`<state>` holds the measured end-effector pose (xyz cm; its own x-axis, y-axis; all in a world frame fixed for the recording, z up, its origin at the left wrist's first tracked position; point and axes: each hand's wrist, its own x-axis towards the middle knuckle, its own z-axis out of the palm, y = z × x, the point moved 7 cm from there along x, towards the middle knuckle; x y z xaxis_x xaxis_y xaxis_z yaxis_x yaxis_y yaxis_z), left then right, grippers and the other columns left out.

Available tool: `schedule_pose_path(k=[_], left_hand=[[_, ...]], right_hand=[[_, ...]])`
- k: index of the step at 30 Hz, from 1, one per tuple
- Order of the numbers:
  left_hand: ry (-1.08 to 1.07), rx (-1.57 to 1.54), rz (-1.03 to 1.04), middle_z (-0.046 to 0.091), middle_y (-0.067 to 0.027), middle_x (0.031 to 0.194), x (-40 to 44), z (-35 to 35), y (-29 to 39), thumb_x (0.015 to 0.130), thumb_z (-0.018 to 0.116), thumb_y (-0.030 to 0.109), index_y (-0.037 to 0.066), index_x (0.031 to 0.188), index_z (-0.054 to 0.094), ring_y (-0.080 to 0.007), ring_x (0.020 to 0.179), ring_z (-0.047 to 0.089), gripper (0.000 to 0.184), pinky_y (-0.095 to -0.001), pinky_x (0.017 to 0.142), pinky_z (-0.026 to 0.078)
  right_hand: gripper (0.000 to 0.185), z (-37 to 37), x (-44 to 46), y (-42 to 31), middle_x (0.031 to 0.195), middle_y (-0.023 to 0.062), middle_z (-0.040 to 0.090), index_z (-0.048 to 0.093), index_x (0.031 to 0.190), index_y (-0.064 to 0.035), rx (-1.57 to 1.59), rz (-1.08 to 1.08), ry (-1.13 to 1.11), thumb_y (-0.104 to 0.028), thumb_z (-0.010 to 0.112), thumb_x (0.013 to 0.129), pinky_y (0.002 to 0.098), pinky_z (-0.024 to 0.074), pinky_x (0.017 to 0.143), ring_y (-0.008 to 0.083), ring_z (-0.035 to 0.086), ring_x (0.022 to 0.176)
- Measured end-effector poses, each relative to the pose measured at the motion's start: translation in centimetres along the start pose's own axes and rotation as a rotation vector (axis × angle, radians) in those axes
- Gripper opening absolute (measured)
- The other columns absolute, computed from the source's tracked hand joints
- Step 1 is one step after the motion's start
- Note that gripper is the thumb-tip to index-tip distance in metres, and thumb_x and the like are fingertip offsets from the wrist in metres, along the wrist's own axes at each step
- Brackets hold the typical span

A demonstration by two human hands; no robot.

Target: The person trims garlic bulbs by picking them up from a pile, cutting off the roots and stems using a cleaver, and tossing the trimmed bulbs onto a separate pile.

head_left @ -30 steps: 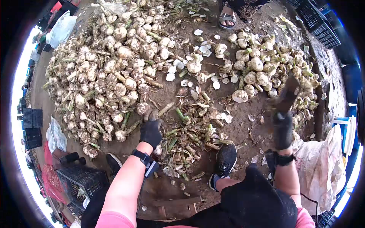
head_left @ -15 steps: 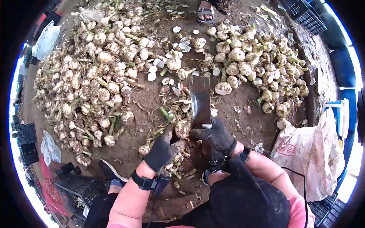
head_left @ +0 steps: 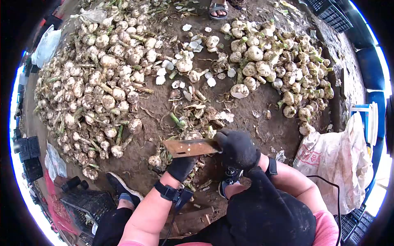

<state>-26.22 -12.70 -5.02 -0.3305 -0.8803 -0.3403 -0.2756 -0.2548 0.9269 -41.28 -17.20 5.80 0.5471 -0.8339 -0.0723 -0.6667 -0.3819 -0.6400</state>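
knife (head_left: pixel 190 148) over the left hand (head_left: pixel 181 167)
the right hand (head_left: pixel 239 149) is closed round the knife; the left hand's grip is hidden (i cannot tell), with a bulb (head_left: pixel 193 134) half-hidden behind the knife. a slip could cut the left hand.

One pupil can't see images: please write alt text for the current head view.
A gloved right hand holds a broad-bladed knife partly hiding the gloved left hand. Ahead lie a larger bulb pile, left, and a smaller bulb pile, right.

produce workplace, bulbs (head_left: pixel 95 78) on dirt (head_left: pixel 273 133)
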Motion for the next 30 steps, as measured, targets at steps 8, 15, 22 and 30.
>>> schedule_pose_path(k=[8,15,22,30], left_hand=[[-0.021,0.217,0.126,0.063,-0.0076,0.112,-1.4,0.7,-2.6,0.093,0.050,0.015,0.010,0.118,0.057,-0.0220,0.100,0.060,0.026,-0.0362,0.087,0.048],[-0.066,-0.628,-0.195,0.062,-0.0039,0.104,-2.8,0.7,4.3,0.082,0.067,0.015,0.006,0.113,0.057,-0.0168,0.092,0.061,0.033,-0.0324,0.083,0.049],[-0.124,-0.361,-0.051,0.056,-0.0067,0.114,0.3,1.4,6.4,0.080,0.065,0.003,0.004,0.125,0.045,-0.0153,0.105,0.054,0.050,-0.0307,0.089,0.045],[0.022,-0.074,0.015,0.059,-0.0112,0.112,-0.2,-0.1,7.4,0.063,0.050,-0.011,0.002,0.124,0.047,-0.0236,0.106,0.055,0.063,-0.0326,0.094,0.042]], right_hand=[[0.016,0.0,-0.1,-1.6,0.080,0.0121,0.057,0.059,0.090,-0.0116,-0.087,0.005,-0.096,-0.021,0.058,0.077,0.0431,0.0489,0.058,0.0330,0.062,0.071],[0.021,-0.1,-1.3,5.0,0.075,0.0150,0.058,0.059,0.090,-0.0072,-0.036,0.179,0.010,-0.012,0.063,0.070,0.0449,0.0473,0.061,0.0381,0.059,0.070],[0.031,-0.4,-0.6,0.7,0.093,-0.0008,0.061,0.059,0.107,-0.0038,1.187,0.395,-0.049,-0.018,0.070,0.082,0.0281,0.0457,0.077,0.0105,0.054,0.086],[0.016,0.6,-0.2,0.7,0.078,0.0121,0.058,0.059,0.090,-0.0025,0.825,0.209,0.152,-0.012,0.064,0.078,0.0340,0.0454,0.066,0.0219,0.055,0.071]])
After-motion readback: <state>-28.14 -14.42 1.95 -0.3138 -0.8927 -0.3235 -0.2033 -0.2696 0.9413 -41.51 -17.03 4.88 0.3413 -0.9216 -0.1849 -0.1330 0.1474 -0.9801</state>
